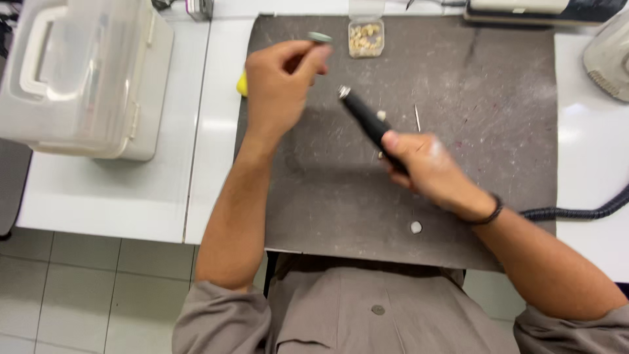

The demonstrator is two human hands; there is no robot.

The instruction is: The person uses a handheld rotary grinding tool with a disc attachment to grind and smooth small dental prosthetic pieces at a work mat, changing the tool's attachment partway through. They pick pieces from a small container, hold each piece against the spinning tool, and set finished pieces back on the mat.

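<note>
A small grey-green disc sits pinched at the left hand fingertips above the dark mat; a black rotary handpiece (metal tip up-left) lies slanted in the right hand

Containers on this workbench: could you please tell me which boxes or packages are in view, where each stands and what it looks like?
Small clear box: far edge of the grey mat, square, lid open, holding pale little pieces.
Large storage case: white table, far left, cloudy white plastic, with a handle.
No labels, signs or screens show clearly.
</note>
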